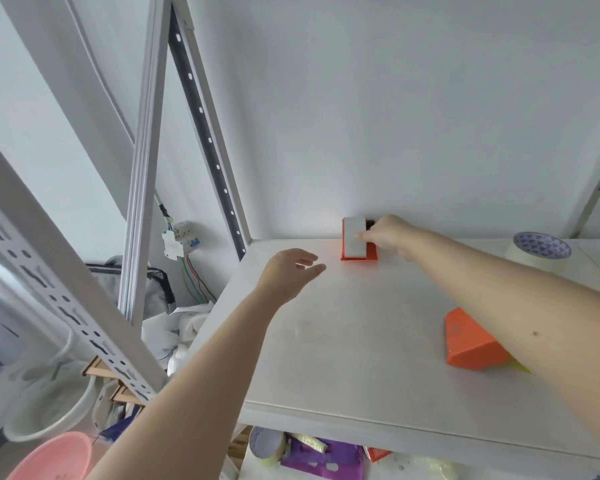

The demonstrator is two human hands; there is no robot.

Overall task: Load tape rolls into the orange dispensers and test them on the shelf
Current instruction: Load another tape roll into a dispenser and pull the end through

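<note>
Head view, left to right: the left hand (289,271) hovers open, fingers spread, above the white shelf (343,358) near its back edge, holding nothing; just to its right an orange dispenser (355,241) stands against the back edge, loaded with a pale tape roll (354,237); the right hand (387,234) is closed on the dispenser's right side; a second orange dispenser (471,341) lies toward the right front edge, under the right forearm; a loose tape roll (537,252) sits at the back right corner.
</note>
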